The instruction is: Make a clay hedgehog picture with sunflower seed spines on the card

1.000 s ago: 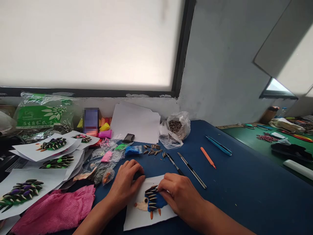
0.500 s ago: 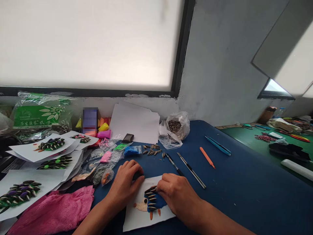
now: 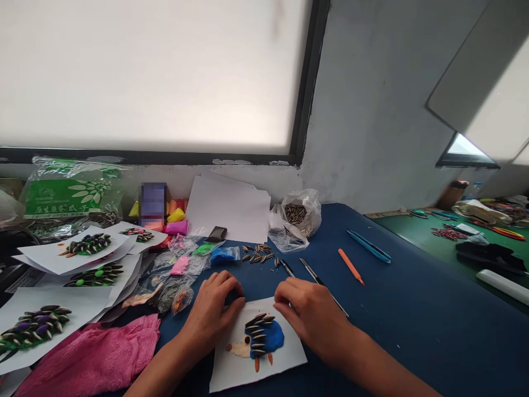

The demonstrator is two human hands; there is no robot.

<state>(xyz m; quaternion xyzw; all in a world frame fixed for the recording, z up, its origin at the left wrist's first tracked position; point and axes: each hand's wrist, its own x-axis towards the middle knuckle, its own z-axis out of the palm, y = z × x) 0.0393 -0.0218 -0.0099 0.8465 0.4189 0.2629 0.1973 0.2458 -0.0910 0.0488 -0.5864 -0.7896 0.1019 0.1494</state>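
A white sheet of paper on the blue table bears a clay hedgehog. Its body is blue, its face pale with a dark eye, and its legs are brown-orange. Striped sunflower seeds stand in rows on the left and top of the blue clay. My left hand is bent at the sheet's upper left edge, thumb on the paper, holding it down. Just above the sheet's upper right edge is my right hand, its fingers loosely curled with a small gap at the thumb; no seed shows there.
Loose seeds lie beyond the sheet, near a plastic bag of seeds. Pens, an orange marker and blue tweezers are to the right. Leftward are bagged clay, finished seed pictures and a pink cloth.
My right hand has drawn back up and right from the hedgehog, uncovering its blue back and a seed at the top. My left hand stays at the paper's edge.
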